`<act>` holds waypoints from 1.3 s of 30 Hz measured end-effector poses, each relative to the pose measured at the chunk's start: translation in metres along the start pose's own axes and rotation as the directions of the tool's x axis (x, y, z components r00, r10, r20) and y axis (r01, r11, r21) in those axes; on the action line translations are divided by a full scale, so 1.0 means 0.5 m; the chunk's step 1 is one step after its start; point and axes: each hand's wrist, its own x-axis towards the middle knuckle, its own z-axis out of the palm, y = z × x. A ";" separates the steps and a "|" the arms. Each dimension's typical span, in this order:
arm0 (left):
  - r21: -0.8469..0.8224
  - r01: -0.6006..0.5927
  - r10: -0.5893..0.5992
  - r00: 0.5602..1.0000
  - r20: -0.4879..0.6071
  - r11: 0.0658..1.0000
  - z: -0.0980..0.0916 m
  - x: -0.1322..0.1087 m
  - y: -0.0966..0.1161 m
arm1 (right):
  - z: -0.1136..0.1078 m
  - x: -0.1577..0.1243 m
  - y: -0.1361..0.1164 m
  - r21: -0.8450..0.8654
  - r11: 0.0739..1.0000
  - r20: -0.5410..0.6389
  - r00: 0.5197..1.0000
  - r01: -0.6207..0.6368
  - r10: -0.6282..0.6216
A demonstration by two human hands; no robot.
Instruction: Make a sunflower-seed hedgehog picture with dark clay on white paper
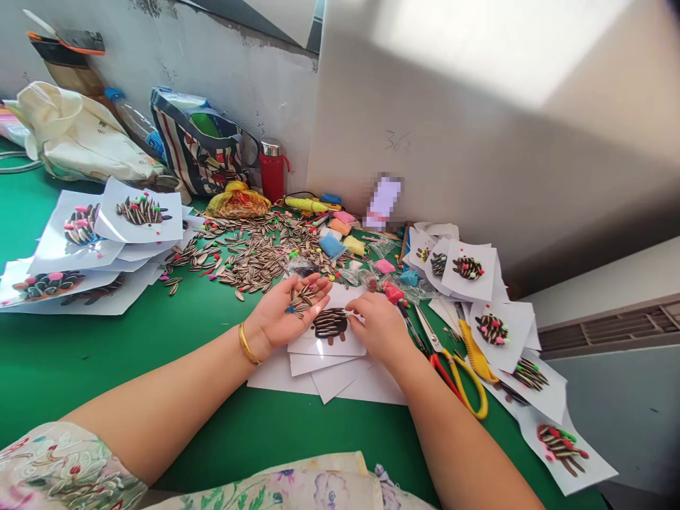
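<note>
My left hand [290,309] is turned palm up and cups a small pile of striped sunflower seeds [302,300]. Just right of it, my right hand [383,327] bends its fingers down at the edge of a white card [300,346]. What lies between those fingertips, if anything, is too small to tell. A dark clay hedgehog shape [330,323] with rows of seeds pressed into it and small brown feet sits on this card. More white sheets [329,382] lie under the card.
Loose sunflower seeds [255,251] spread behind my hands, beside coloured clay packets [333,246]. Scissors [451,365] and a yellow comb [475,350] lie at right. Finished-looking hedgehog cards stack at left [141,212] and right [470,269]. A red flask [273,173] and bags [196,145] stand behind.
</note>
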 end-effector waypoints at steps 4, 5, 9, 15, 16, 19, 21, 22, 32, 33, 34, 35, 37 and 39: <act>0.001 -0.002 0.002 1.000 0.005 1.000 -0.002 0.002 0.000 | 0.003 -0.002 0.007 0.018 0.999 -0.037 0.998 0.050 -0.049; 0.002 -0.003 0.003 1.000 0.006 1.000 -0.002 0.002 0.000 | 0.004 -0.002 0.007 0.020 0.998 -0.038 0.998 0.057 -0.056; 0.011 0.000 0.000 1.000 0.013 1.000 -0.002 0.000 -0.001 | 0.001 0.000 -0.004 0.057 0.995 -0.084 0.994 0.079 -0.074; 0.006 0.048 -0.049 0.997 0.054 0.999 0.006 -0.015 -0.012 | -0.012 -0.010 -0.062 0.169 0.966 -0.195 0.967 0.197 -0.164; 0.009 0.064 -0.065 0.996 0.056 0.998 0.008 -0.017 -0.017 | -0.011 -0.012 -0.072 0.177 0.961 -0.190 0.965 0.213 -0.178; 0.044 0.127 -0.131 0.987 0.090 0.991 0.008 -0.023 -0.033 | -0.007 -0.018 -0.091 0.175 0.954 -0.201 0.957 0.243 -0.207; 0.068 0.163 -0.171 0.977 0.126 0.984 0.007 -0.027 -0.043 | -0.004 -0.020 -0.097 0.172 0.951 -0.211 0.953 0.257 -0.219; 0.077 0.180 -0.189 0.972 0.139 0.981 0.005 -0.028 -0.048 | -0.004 -0.021 -0.098 0.172 0.951 -0.211 0.953 0.256 -0.218; 0.129 0.209 -0.224 0.967 0.118 0.969 0.012 -0.043 -0.057 | -0.001 -0.025 -0.104 0.149 0.937 -0.183 0.940 0.316 -0.288; 0.122 0.205 -0.220 0.967 0.125 0.971 0.012 -0.043 -0.057 | -0.001 -0.025 -0.104 0.144 0.938 -0.184 0.940 0.316 -0.288; 0.117 0.203 -0.218 0.967 0.133 0.972 0.013 -0.043 -0.058 | -0.001 -0.024 -0.104 0.142 0.939 -0.187 0.940 0.314 -0.286; 0.115 0.201 -0.216 0.966 0.139 0.973 0.012 -0.043 -0.058 | -0.001 -0.024 -0.103 0.144 0.940 -0.192 0.941 0.309 -0.279; 0.106 0.199 -0.213 0.966 0.143 0.974 0.011 -0.043 -0.059 | -0.004 -0.023 -0.103 0.155 0.945 -0.209 0.944 0.288 -0.254; 0.090 0.199 -0.210 0.968 0.137 0.976 0.010 -0.042 -0.060 | -0.006 -0.024 -0.103 0.167 0.950 -0.228 0.948 0.263 -0.222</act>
